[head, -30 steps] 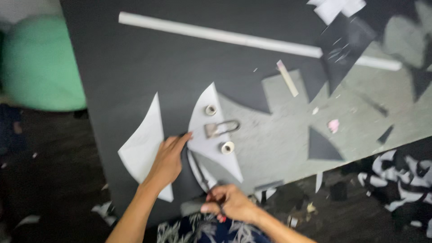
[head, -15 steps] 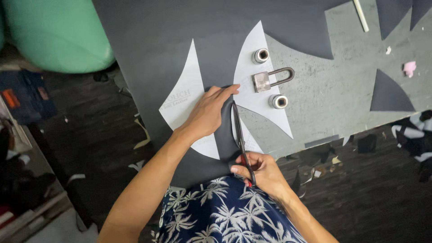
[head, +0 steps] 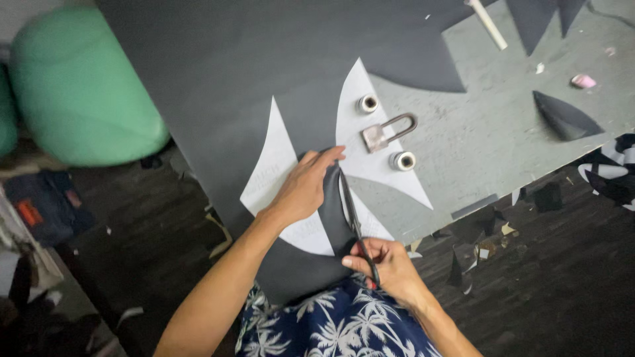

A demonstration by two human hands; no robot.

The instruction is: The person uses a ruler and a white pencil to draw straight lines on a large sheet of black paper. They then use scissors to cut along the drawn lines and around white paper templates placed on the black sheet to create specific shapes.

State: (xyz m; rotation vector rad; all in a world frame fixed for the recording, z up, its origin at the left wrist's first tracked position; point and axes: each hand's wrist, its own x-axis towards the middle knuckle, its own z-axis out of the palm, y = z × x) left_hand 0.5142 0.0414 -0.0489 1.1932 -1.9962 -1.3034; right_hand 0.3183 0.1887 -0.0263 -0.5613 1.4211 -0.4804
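Observation:
My right hand (head: 385, 263) grips black scissors (head: 350, 211), whose blades point away from me into a large dark grey sheet (head: 264, 66) on the table. My left hand (head: 305, 186) lies flat on that sheet, fingers beside the blades, between two white curved paper templates: one (head: 274, 168) to the left, partly under my wrist, and one (head: 370, 152) to the right. On the right template rest a metal padlock (head: 383, 132) and two small round weights (head: 368, 103) (head: 402, 160).
The grey worktable (head: 503, 139) carries a dark triangular offcut (head: 562, 116), a white rod (head: 488, 23) and a small pink object (head: 583, 80). A green cushion-like shape (head: 79, 92) sits at left. Scraps litter the dark floor (head: 529, 264).
The view has swung and closed in on the cut. The scissors have advanced along the sheet between the templates, and my left hand has stayed pressed beside them.

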